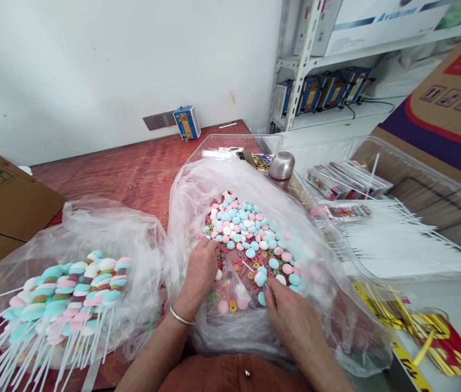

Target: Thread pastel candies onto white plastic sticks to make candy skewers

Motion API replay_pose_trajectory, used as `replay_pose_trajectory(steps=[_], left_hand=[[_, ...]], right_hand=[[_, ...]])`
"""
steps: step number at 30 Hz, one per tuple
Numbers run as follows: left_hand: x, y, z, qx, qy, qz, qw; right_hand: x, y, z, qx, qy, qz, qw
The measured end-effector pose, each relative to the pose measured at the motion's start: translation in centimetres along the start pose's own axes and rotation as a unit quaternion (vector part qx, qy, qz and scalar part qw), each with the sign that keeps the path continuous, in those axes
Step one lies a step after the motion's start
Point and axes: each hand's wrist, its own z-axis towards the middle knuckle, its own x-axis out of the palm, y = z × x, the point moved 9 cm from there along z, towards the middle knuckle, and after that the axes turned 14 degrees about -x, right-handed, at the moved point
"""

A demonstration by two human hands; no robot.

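My right hand (pixel 291 310) pinches a candy skewer (pixel 260 277) at the front of an open plastic bag (pixel 197 179). Pale blue and white pieces are threaded on it, and the tip of its white stick pokes out towards the upper left. My left hand (pixel 201 268), with a bangle on the wrist, reaches into the bag's left side. Its fingers are drawn together at the edge of the candy; what they hold, if anything, is hidden. Around both hands lie loose pink, blue and white candies (pixel 236 223) and small coloured ring-shaped pieces (pixel 238 265).
Finished-looking candy skewers (pixel 79 288) lie on another plastic bag at the left. A clear tray (pixel 361 267) of white sticks stands right, with a metal flask (pixel 282 166) behind the bag. Cardboard boxes (pixel 5 201) flank both sides; yellow-red packaging (pixel 446 343) lies lower right.
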Motion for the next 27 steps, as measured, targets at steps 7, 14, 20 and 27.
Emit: replay_pose_trajectory(steps=[7,14,20,27], left_hand=[[0.5,-0.9,1.0,0.037,0.014,0.032,0.999],[-0.4,-1.2,0.2,0.016,-0.006,0.063,0.998],[1.0,-4.5,-0.3,0.09,0.055,-0.059,0.993],[2.6,-5.3,-0.2,0.088,0.071,-0.057,0.992]], right_hand=[[0.1,0.5,0.2,-0.013,-0.011,0.004,1.0],[-0.3,0.0,0.0,0.004,-0.005,0.017,1.0],[-0.9,-0.8,-0.4,0.026,-0.001,0.002,1.0],[-1.4,-1.4,-1.0,0.029,-0.02,-0.01,0.999]])
